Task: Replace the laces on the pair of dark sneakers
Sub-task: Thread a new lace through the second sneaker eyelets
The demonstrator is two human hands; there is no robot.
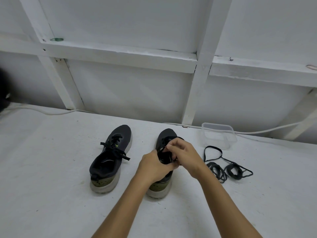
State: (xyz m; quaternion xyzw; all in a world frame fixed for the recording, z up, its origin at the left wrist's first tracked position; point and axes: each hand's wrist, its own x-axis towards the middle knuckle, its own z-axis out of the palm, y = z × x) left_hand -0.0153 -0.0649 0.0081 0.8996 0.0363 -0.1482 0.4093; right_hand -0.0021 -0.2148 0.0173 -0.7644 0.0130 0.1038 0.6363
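Two dark sneakers with pale soles stand side by side on the white surface, toes pointing away. The left sneaker [109, 157] is laced, its black lace ends lying loose. Over the right sneaker [165, 137] both my hands work at the tongue. My left hand [154, 166] grips the shoe's collar and tongue. My right hand [184, 156] pinches a black lace [162, 148] near the upper eyelets. Much of this shoe's lacing is hidden under my hands. Spare black laces [226, 166] lie in loose coils to the right of the shoe.
A clear plastic container [218, 135] stands behind the spare laces near the wall. A white cable [56, 113] runs along the base of the white framed wall. A dark blurred object [4, 90] sits at the far left edge.
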